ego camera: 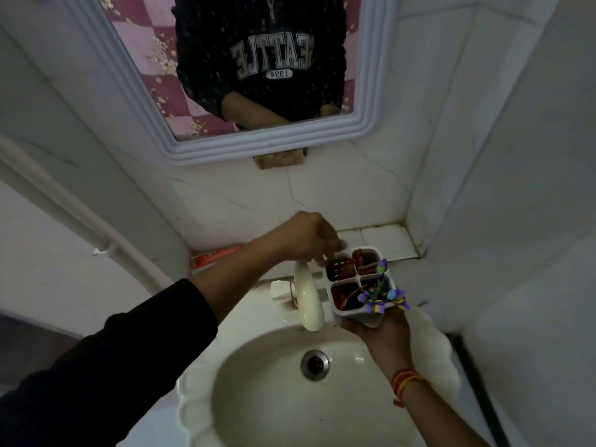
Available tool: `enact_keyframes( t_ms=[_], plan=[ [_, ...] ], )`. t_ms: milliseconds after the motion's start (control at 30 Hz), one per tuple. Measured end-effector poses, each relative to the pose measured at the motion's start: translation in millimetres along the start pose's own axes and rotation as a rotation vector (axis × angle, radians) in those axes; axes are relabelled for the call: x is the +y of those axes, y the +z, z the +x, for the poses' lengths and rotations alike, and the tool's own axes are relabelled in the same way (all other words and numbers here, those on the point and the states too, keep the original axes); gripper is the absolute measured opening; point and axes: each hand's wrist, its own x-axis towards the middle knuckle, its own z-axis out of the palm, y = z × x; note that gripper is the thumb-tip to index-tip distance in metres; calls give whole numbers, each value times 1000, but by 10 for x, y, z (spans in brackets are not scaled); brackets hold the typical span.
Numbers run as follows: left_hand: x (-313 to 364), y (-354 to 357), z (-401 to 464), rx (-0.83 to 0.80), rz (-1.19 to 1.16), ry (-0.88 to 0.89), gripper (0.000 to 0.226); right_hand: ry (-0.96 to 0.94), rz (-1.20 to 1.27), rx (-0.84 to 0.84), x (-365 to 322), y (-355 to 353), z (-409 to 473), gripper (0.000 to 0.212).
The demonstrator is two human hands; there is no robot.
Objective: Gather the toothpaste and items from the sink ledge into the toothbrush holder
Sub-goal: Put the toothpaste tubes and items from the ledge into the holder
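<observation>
The right hand (379,330) cups the white plastic 4-compartment toothbrush holder (358,285) from below, raising it over the basin so the left hand (306,237), fingers curled, can lower something small in. The orange toothpaste tube (216,254) lies on the ledge behind the left forearm.

Toothpaste (216,255) half behind the left forearm; holder (358,285) contents dim, perhaps red items.

white-framed mirror (245,75) above cream tap (308,301), basin drain (315,364) below
</observation>
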Motion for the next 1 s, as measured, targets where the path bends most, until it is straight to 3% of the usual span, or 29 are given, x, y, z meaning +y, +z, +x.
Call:
enact_keyframes(
  t_ms=[67,133,233,367,600,733,867,1000],
  plan=[
    [-230,-99,-6,143,-63,-60,22,-7,-27,3,5,-11,-3,80],
    [-523,-159,-1,229,54,-149,23,-28,-49,4,-9,-7,-10,77],
    [-1083,-137,11,185,257,-364,36,-26,-37,16,-51,8,-25,62],
    [-1668,-39,-43,102,393,-567,56,2,-13,3,-127,22,-57,62],
    [-2076,90,-32,245,533,-500,38,-5,51,-12,-280,34,-69,70],
    [-1922,69,-1,322,227,-412,40,-39,33,-32,-245,12,-71,76],
    [-1349,-163,-1,224,-94,-383,50,-91,97,-39,-270,10,-70,70],
    [-593,-419,-67,76,89,-186,39,-71,16,-6,-265,4,-79,54]
  ],
)
